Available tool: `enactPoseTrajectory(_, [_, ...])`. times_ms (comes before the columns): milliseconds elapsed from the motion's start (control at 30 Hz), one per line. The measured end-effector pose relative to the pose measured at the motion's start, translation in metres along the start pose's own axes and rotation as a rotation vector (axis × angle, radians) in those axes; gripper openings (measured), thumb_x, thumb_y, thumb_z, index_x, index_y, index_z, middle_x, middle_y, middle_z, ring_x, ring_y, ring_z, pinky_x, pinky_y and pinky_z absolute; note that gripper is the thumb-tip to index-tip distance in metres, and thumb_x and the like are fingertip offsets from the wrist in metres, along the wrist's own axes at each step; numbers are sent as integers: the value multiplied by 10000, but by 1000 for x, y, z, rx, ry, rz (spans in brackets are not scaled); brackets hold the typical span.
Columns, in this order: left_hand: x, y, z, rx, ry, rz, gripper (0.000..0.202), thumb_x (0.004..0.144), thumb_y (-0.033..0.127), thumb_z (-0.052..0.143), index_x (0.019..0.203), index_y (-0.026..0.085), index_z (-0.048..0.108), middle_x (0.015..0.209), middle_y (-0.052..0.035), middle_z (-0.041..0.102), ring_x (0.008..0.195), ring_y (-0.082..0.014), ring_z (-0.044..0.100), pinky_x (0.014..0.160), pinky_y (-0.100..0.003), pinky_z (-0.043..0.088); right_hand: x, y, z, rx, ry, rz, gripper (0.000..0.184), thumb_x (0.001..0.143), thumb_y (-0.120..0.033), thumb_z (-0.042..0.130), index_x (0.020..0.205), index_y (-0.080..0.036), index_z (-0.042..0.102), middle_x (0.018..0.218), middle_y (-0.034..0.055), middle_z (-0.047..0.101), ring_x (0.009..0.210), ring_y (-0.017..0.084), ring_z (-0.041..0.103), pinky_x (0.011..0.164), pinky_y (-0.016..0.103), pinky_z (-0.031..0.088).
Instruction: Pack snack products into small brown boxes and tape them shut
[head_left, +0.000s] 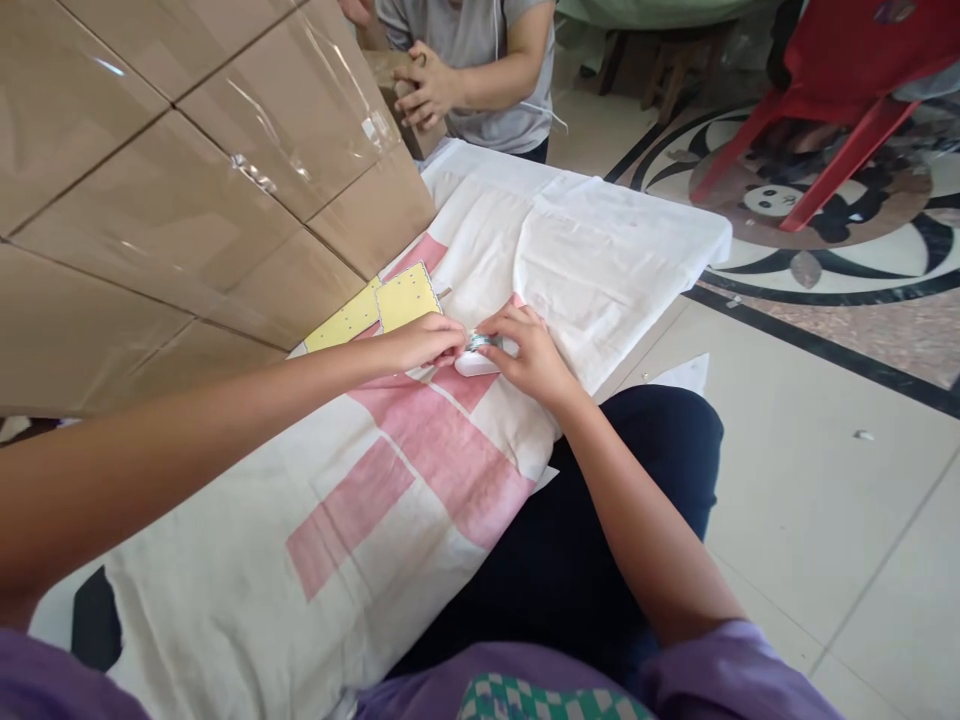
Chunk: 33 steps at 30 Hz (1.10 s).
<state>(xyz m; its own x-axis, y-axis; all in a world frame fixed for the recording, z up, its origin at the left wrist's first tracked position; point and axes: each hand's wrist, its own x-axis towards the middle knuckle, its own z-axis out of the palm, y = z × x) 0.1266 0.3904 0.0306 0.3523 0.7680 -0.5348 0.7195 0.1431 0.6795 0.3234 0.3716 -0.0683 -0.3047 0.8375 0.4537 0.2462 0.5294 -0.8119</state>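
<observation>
Over the cloth-covered table, a small white piece point(474, 364) with a shiny teal-and-silver band point(480, 342) across its top lies between my hands. My right hand point(529, 350) curves round it from the right, thumb and fingers gripping the band. From the left, my left hand point(429, 342) is closed in a pinch at the band's near end; what its fingertips hold is too small to make out. Just behind my left hand rests a yellow dotted card point(406, 297) with a scalloped edge, partly covering another yellow dotted card point(345, 315).
Stacked taped cardboard boxes point(172, 190) wall off the left side. A white and pink cloth point(450, 450) covers the table. Across it, a person in a grey shirt point(480, 50) has their hands at a box. A red chair point(840, 90) stands at the upper right.
</observation>
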Motion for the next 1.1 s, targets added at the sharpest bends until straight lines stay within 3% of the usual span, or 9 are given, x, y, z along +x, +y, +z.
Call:
enactPoseTrajectory(233, [-3,13,4,143,65,-7,305,828,286,632,585,185,477,561,24,466,476,-68,357,466,-238,223,0,0,1,-11,2,11,112,962,-293,661,1032,-251,737,1061,47,715,1049,276,592,1036,493,405])
enactPoseTrajectory(400, [-5,2,4,-57,49,-9,255,801,206,553,583,200,421,540,41,353,473,-71,290,476,-249,200,-1,1,1,-20,-10,4,117,964,-273,644,1044,-251,727,1084,43,720,1047,274,592,1035,500,406])
enactPoseTrajectory(500, [-10,-8,5,-111,174,81,297,806,233,528,570,208,351,552,45,305,497,-76,279,489,-255,208,-2,1,0,-8,-6,4,115,960,-268,651,1045,-248,726,1086,48,723,1052,277,594,1033,503,412])
enactPoseTrajectory(633, [-17,-10,10,168,330,235,236,830,361,672,730,196,538,602,54,437,549,-87,387,544,-253,308,-1,1,0,6,-6,0,106,963,-283,659,1041,-253,723,1079,44,725,1036,271,597,1059,513,408])
enactPoseTrajectory(767, [-16,-9,11,405,284,253,231,847,390,705,765,190,622,586,55,495,534,-88,429,561,-261,339,-1,0,-1,9,0,-11,105,961,-292,660,1037,-254,721,1066,38,723,1013,262,600,1086,526,398])
enactPoseTrajectory(900, [-13,-12,7,310,260,223,229,887,382,652,780,181,676,675,17,613,618,-110,538,594,-252,391,-2,-1,-2,1,-12,0,113,968,-299,649,1038,-256,726,1071,40,719,1023,265,598,1078,520,404])
enactPoseTrajectory(1100, [-17,-9,2,337,222,209,169,868,310,609,765,178,631,672,20,576,623,-110,504,600,-246,366,-4,-5,-5,2,-28,23,127,981,-297,628,1052,-272,731,1101,44,713,1067,277,600,1044,500,433])
